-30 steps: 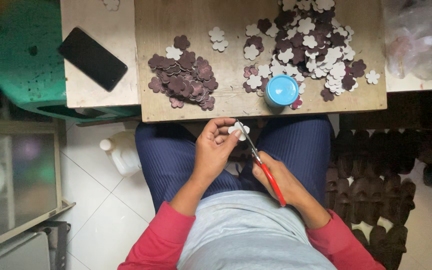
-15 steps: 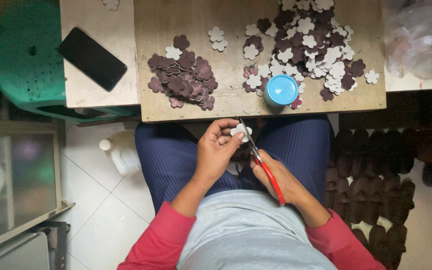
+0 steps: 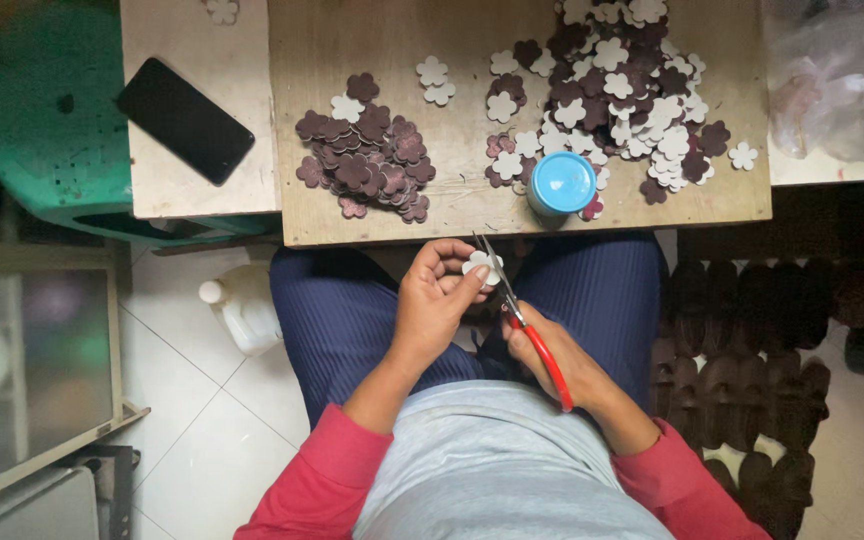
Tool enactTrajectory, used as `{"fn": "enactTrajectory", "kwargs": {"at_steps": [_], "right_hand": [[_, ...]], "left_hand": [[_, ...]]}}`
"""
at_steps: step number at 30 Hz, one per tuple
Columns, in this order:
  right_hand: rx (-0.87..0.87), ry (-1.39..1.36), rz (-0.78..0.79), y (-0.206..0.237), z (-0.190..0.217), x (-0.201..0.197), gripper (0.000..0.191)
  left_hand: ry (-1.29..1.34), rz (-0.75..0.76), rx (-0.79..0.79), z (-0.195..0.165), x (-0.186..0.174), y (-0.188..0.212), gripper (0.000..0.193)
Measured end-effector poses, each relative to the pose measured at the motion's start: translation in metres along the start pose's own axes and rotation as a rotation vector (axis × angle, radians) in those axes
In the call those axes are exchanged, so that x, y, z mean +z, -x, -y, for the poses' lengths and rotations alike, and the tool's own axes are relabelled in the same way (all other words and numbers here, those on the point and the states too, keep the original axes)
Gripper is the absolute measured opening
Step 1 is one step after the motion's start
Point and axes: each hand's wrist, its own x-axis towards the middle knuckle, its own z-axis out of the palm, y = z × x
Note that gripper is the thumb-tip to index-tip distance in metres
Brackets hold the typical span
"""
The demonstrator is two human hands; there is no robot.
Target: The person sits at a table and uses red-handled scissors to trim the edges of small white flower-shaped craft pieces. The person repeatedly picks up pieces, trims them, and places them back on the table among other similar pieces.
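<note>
Overhead view. We see the left hand [image 3: 432, 305] pinching a small white flower-shaped cutout [image 3: 482, 266] between thumb and fingertips, above the lap and just below the near edge of the wooden board [image 3: 352, 215]. The right hand [image 3: 552, 355] is closed around red-handled scissors [image 3: 522, 315], whose blades touch the cutout's right side. A blue-lidded jar [image 3: 562, 184] stands at the board's edge, between the maroon pile [image 3: 367, 160] and the mixed pile [image 3: 612, 90]. Open space remains between the knees.
</note>
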Motion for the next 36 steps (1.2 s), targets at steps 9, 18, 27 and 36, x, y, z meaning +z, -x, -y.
{"fn": "enactTrajectory", "kwargs": {"at_steps": [9,18,27,36], "right_hand": [[-0.090,-0.107,-0.012,-0.001,-0.004,0.002,0.058],[-0.077,-0.075,-0.059,0.001,-0.001,0.006,0.054],[-0.102,0.050,-0.130,0.001,0.005,0.006,0.063],[-0.157,0.163,-0.173,0.001,-0.001,0.005,0.063]], "left_hand": [[0.033,0.074,-0.013,0.010,0.005,0.005,0.025],[0.002,0.072,-0.037,0.010,0.008,0.009,0.012],[-0.010,0.069,-0.011,0.010,0.009,0.009,0.010],[-0.015,0.072,-0.037,0.013,0.005,0.009,0.011]]}}
